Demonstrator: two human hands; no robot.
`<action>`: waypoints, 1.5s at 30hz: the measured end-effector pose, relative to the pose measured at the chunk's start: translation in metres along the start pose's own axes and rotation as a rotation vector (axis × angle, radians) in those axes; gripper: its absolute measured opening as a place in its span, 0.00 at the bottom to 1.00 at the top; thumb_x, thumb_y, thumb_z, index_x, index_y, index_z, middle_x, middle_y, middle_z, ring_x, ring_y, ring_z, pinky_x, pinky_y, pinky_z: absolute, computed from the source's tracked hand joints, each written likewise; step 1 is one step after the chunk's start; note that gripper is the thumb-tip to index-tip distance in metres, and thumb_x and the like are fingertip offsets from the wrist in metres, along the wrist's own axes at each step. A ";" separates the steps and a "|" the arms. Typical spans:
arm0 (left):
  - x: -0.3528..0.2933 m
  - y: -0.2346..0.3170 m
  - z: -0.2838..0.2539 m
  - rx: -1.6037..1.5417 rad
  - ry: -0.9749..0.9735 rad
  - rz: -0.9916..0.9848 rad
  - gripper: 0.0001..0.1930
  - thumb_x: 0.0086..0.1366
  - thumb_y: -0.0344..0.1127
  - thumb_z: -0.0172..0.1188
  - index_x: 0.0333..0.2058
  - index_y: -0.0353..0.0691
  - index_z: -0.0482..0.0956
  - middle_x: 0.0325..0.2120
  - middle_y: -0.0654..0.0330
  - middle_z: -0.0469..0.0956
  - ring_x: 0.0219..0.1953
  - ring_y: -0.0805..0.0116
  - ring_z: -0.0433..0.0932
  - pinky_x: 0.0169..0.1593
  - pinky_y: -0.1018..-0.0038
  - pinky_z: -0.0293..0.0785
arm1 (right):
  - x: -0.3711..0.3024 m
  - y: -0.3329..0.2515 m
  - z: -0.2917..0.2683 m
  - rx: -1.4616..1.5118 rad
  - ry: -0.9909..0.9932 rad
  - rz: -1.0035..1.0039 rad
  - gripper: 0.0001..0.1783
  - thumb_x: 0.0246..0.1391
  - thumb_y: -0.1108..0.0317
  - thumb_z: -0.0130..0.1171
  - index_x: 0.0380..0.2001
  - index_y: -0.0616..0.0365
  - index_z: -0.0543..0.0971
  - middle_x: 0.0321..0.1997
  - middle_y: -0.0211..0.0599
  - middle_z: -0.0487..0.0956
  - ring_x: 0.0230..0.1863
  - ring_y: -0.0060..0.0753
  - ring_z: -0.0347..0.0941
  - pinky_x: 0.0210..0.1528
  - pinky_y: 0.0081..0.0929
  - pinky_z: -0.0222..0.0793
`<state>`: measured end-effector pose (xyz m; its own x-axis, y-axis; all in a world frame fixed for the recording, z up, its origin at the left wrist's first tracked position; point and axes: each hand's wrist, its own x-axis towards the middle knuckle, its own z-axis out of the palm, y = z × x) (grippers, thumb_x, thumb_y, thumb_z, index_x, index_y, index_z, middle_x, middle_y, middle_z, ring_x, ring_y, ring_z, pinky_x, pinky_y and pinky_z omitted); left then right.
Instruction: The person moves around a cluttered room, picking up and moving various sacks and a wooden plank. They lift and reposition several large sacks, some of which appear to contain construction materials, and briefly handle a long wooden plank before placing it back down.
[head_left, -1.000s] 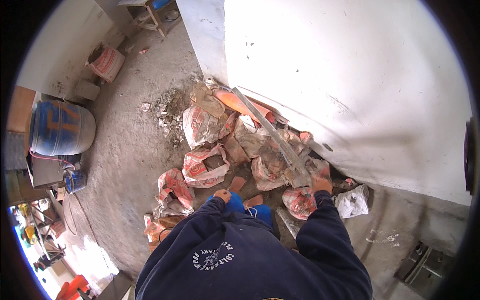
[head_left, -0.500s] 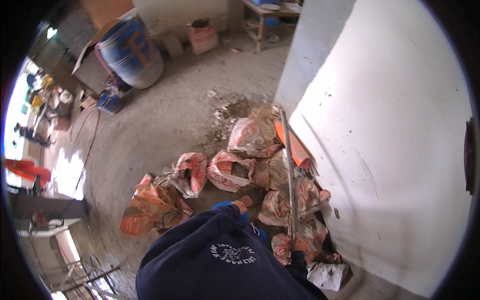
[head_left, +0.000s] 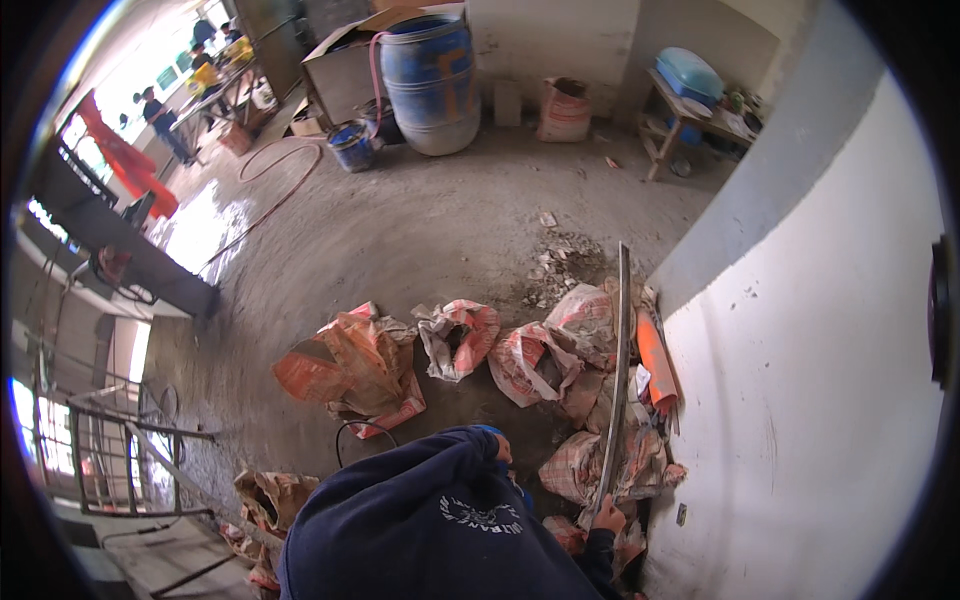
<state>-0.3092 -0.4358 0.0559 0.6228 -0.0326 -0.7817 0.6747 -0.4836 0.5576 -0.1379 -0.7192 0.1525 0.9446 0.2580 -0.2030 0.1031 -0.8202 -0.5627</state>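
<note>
My right hand is closed round the lower end of a long, straight grey bar, like a plasterer's straightedge. The bar slants up and away over dusty cement bags near the white wall. Of my left hand, only a small part shows past the dark blue sleeve; its fingers are hidden. Close by it is a bit of something blue, mostly covered by my arm. Opened red-and-white bags lie just ahead, beside an orange sheet or tube against the wall.
Crumpled orange sacks lie to the left. Rubble is strewn beyond the bags. A blue drum, a bucket and a hose are farther back. A wooden bench stands far right; metal frames stand left.
My view has tilted up and swung left. My left hand, stretched forward before, is now mostly behind the sleeve. My right hand still holds the bar.
</note>
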 end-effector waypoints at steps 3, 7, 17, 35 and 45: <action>-0.025 -0.007 0.002 0.069 -0.137 0.008 0.24 0.47 0.54 0.53 0.30 0.37 0.76 0.28 0.55 0.75 0.33 0.65 0.72 0.38 0.71 0.66 | -0.006 -0.013 0.008 -0.070 0.004 -0.036 0.36 0.43 0.41 0.44 0.07 0.70 0.65 0.05 0.45 0.58 0.09 0.42 0.53 0.18 0.41 0.50; -0.066 -0.033 -0.003 -0.128 -0.202 0.055 0.23 0.46 0.55 0.54 0.30 0.38 0.77 0.27 0.55 0.75 0.32 0.66 0.73 0.37 0.71 0.66 | -0.018 -0.025 0.023 -0.264 -0.032 -0.038 0.38 0.43 0.39 0.41 0.10 0.71 0.70 0.09 0.55 0.65 0.13 0.52 0.61 0.21 0.43 0.53; -0.109 -0.162 -0.036 -0.767 0.071 -0.010 0.29 0.41 0.57 0.58 0.29 0.32 0.75 0.27 0.49 0.74 0.31 0.61 0.73 0.34 0.70 0.67 | -0.021 -0.108 0.134 -0.512 -0.011 0.175 0.38 0.37 0.39 0.47 0.24 0.75 0.73 0.25 0.60 0.72 0.32 0.55 0.68 0.36 0.37 0.62; -0.276 -0.438 -0.034 -0.974 0.294 -0.337 0.16 0.48 0.35 0.57 0.38 0.43 0.72 0.21 0.61 0.75 0.20 0.73 0.74 0.20 0.79 0.69 | -0.029 -0.231 0.206 -0.324 -0.053 0.134 0.43 0.33 0.32 0.44 0.17 0.72 0.74 0.18 0.53 0.72 0.24 0.47 0.70 0.30 0.36 0.63; -0.244 -0.441 0.023 -0.561 0.643 -0.163 0.13 0.48 0.33 0.55 0.35 0.39 0.73 0.26 0.60 0.74 0.32 0.67 0.73 0.36 0.74 0.69 | -0.035 -0.343 0.206 -0.416 -0.243 0.140 0.43 0.23 0.33 0.54 0.18 0.73 0.74 0.23 0.58 0.73 0.30 0.47 0.71 0.32 0.37 0.62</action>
<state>-0.7679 -0.2345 -0.0055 0.4897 0.5824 -0.6488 0.7653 0.0694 0.6399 -0.2702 -0.3417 0.1869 0.8636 0.2014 -0.4622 0.1425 -0.9769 -0.1596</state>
